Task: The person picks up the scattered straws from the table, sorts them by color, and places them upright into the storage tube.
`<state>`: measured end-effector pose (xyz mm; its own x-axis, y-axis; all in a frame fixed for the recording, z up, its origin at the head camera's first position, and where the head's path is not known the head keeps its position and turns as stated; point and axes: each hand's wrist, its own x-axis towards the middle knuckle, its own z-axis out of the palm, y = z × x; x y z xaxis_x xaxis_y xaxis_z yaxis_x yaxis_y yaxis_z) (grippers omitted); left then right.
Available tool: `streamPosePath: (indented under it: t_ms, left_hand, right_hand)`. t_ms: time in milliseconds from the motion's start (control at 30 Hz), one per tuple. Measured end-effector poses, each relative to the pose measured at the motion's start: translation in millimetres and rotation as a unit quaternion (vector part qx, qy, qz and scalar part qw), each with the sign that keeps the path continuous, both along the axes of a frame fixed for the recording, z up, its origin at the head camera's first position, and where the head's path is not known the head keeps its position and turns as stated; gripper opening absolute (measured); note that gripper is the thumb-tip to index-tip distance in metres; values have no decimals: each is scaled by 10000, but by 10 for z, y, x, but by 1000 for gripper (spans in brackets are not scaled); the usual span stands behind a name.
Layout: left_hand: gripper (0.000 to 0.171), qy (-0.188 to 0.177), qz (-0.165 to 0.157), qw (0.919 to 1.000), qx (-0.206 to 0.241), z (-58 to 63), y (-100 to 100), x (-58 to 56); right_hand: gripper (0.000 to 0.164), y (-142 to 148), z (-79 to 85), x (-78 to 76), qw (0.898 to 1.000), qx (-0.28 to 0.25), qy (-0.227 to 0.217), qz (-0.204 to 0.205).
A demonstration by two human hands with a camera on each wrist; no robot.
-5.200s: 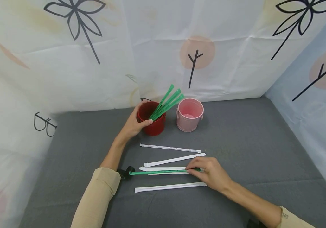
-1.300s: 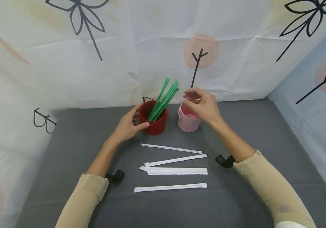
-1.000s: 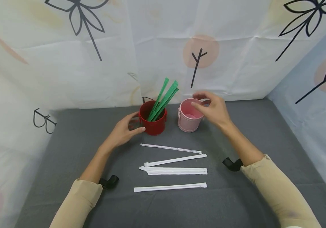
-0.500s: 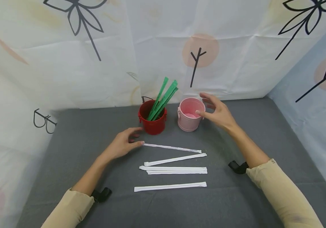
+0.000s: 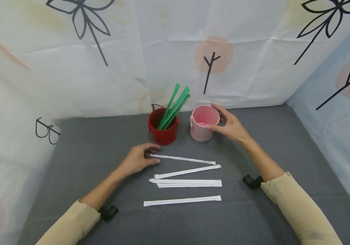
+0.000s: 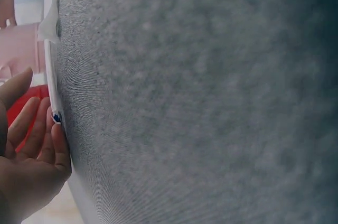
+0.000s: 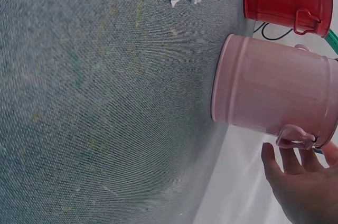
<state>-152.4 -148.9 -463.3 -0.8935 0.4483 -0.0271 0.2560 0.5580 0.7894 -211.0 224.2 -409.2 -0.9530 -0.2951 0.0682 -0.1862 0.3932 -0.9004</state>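
Note:
My left hand [image 5: 139, 158] is at the left end of the topmost white paper-wrapped straw [image 5: 184, 158], thumb and fingers spread apart around that end without pinching it. In the left wrist view its fingers [image 6: 34, 134] are loosely bent close to the table. My right hand [image 5: 231, 127] holds the small pink bucket [image 5: 197, 132] from the right, thumb over the front rim and forefinger at the back rim. The right wrist view shows other fingertips beside the bucket's handle [image 7: 293, 137]. Inside, the pink bucket shows no straws.
To the left of the pink bucket stands a red bucket [image 5: 165, 136] with several green-wrapped straws [image 5: 176, 105] leaning in it. Several more white wrapped straws [image 5: 182, 200] lie across the grey table [image 5: 254, 214]. A printed white cloth [image 5: 168, 51] hangs behind.
My right hand brought a green straw from the table to the red bucket, then moved to the pink bucket. My left hand let go of the red bucket and came down to the top white straw.

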Motion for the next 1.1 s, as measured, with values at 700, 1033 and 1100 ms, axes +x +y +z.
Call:
streamPosePath:
  t_ms: [700, 1033, 1100]
  left_hand:
    - [26, 587, -73, 9975, -399, -84, 172, -53]
    - [15, 992, -306, 9911, -836, -79, 186, -61]
    - [13, 962, -324, 9910, -869, -66, 185, -55]
  right_hand:
    - [87, 10, -122, 9, 9988, -467, -162, -56]
    - [84, -24, -108, -15, 9985, -531, -142, 46]
    - [84, -29, -113, -28, 9981, -582, -190, 70]
